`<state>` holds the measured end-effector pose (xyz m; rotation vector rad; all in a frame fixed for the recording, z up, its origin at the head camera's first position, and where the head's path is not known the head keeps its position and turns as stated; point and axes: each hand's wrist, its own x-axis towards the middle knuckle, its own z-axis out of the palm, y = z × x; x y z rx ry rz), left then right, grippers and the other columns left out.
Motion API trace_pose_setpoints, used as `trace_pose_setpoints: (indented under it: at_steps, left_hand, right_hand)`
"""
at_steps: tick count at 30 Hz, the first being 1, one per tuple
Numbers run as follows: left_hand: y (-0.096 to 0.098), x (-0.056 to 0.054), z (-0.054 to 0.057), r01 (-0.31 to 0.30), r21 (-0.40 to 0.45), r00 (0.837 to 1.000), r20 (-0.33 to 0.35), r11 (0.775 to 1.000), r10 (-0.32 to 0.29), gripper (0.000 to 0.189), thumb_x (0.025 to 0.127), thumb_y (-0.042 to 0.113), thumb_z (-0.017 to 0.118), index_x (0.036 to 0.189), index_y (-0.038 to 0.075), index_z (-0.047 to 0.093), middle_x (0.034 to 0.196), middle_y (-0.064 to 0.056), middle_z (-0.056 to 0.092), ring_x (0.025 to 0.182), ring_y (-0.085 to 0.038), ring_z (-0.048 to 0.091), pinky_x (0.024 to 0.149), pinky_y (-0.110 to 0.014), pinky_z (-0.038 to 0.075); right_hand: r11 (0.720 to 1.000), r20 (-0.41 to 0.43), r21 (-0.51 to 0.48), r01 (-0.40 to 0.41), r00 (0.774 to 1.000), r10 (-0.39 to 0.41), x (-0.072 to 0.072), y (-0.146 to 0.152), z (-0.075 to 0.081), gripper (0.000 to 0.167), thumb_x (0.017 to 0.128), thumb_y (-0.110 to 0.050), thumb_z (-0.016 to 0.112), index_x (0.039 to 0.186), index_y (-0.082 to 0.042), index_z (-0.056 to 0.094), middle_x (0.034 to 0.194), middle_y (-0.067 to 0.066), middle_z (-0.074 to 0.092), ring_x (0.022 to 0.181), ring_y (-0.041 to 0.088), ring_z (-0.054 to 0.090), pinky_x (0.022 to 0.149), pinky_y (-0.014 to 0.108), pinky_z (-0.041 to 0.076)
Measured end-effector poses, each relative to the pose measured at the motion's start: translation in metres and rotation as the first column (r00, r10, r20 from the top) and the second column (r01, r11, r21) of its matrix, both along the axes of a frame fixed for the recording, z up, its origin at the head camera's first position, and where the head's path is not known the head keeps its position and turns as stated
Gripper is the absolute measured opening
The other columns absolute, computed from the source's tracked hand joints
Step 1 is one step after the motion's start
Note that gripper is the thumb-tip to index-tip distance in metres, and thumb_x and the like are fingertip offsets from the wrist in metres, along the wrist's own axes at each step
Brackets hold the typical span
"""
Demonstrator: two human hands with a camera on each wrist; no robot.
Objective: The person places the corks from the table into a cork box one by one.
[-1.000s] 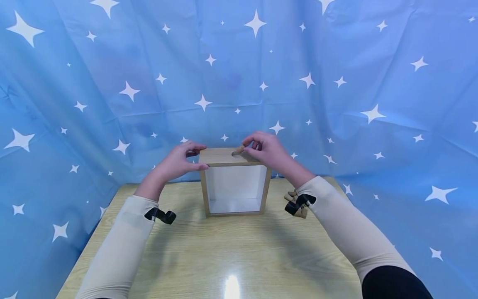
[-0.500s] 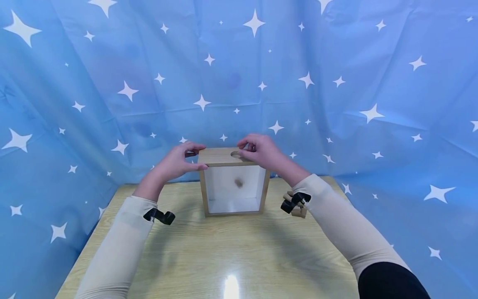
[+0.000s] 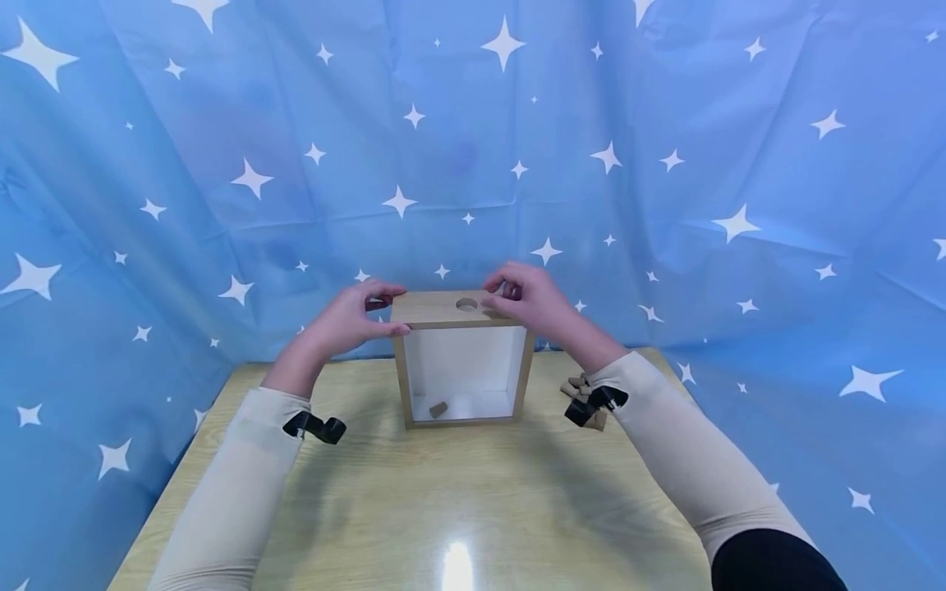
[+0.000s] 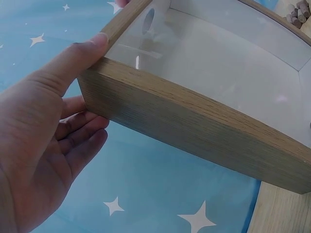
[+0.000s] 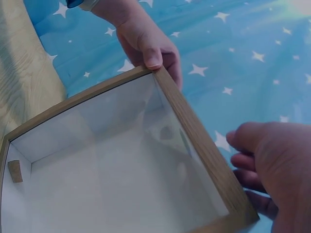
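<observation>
A tapered brown plug (image 3: 438, 409) lies inside the squarish, wood-grained box (image 3: 429, 309).

White glare streaks the counter (image 3: 399, 501) between soft shadows; a flare whitens the right wrist view's upper right corner; the left wrist view is dimmer.

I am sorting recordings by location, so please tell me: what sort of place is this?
Probably a staged recording corner indoors: a blue star-patterned curtain hangs behind and beside a wood-grained table, and small black cameras are worn at both wrists.
</observation>
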<state>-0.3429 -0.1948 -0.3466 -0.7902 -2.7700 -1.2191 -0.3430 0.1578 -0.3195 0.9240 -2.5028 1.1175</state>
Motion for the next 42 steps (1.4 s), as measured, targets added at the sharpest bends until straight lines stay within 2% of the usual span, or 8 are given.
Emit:
trace_pose_setpoints:
  at_steps: [5,9,14,19,24,32,42]
  left_hand:
    - [0.0,-0.003,-0.001,0.006,-0.004,1.0,-0.008,1.0,-0.006,0.084,0.093,0.05,0.091,0.161,0.013,0.057,0.159,-0.01,0.056,0.149,-0.035,0.052,0.123,-0.055,0.045]
    - [0.0,-0.004,-0.002,0.001,0.0,1.0,-0.016,1.0,-0.001,0.083,0.092,0.05,0.091,0.16,0.015,0.059,0.158,-0.009,0.057,0.149,-0.035,0.053,0.123,-0.055,0.046]
    - [0.0,-0.003,-0.002,-0.002,-0.002,1.0,-0.014,1.0,0.002,0.085,0.092,0.05,0.091,0.16,0.012,0.058,0.158,-0.01,0.057,0.149,-0.036,0.053,0.122,-0.056,0.046]
    - [0.0,-0.002,-0.002,-0.006,-0.004,1.0,-0.009,1.0,0.006,0.085,0.092,0.049,0.091,0.161,0.01,0.058,0.158,-0.01,0.057,0.148,-0.036,0.053,0.122,-0.057,0.046]
    - [0.0,-0.002,-0.002,-0.007,-0.006,1.0,0.001,1.0,0.007,0.084,0.093,0.05,0.091,0.161,0.013,0.057,0.158,-0.01,0.056,0.149,-0.036,0.052,0.123,-0.057,0.046]
    - [-0.001,-0.003,-0.004,-0.007,-0.004,1.0,0.008,1.0,0.007,0.085,0.092,0.051,0.091,0.161,0.015,0.057,0.159,-0.009,0.056,0.15,-0.035,0.052,0.123,-0.056,0.046]
    - [-0.001,-0.003,-0.004,-0.009,-0.007,1.0,0.002,1.0,0.009,0.083,0.093,0.05,0.091,0.161,0.017,0.058,0.159,-0.008,0.056,0.149,-0.035,0.052,0.122,-0.056,0.047]
  right_hand:
    - [0.994,-0.048,-0.102,0.045,0.998,-0.05,0.006,0.018,-0.004,0.01,0.102,-0.007,0.08,0.112,-0.006,0.079,0.094,0.006,0.069,0.078,0.023,0.062,0.064,0.027,0.054]
    - [0.977,-0.089,-0.2,0.078,0.991,-0.097,0.009,0.033,-0.009,0.013,0.102,-0.003,0.08,0.114,-0.003,0.077,0.091,0.009,0.068,0.078,0.022,0.06,0.065,0.025,0.052]
    - [0.961,-0.095,-0.244,0.127,0.983,-0.154,0.016,0.058,-0.02,0.009,0.102,-0.005,0.081,0.11,-0.002,0.078,0.09,0.012,0.068,0.076,0.022,0.059,0.064,0.022,0.05]
    - [0.959,-0.006,-0.206,0.193,0.98,-0.199,0.025,0.082,-0.038,0.01,0.104,-0.013,0.08,0.11,-0.005,0.079,0.091,0.011,0.068,0.075,0.022,0.058,0.06,0.023,0.048]
    - [0.966,0.064,-0.136,0.222,0.975,-0.215,0.031,0.103,-0.062,0.009,0.106,-0.015,0.079,0.111,-0.007,0.078,0.094,0.011,0.071,0.076,0.024,0.059,0.059,0.025,0.049]
    - [0.968,0.108,-0.012,0.252,0.962,-0.249,0.043,0.129,-0.095,0.013,0.106,-0.016,0.078,0.115,-0.006,0.077,0.101,0.008,0.072,0.084,0.024,0.064,0.067,0.029,0.055]
    - [0.957,0.193,0.049,0.285,0.938,-0.289,0.053,0.155,-0.132,0.014,0.105,-0.013,0.079,0.116,-0.005,0.075,0.102,0.008,0.074,0.088,0.024,0.066,0.067,0.03,0.058]
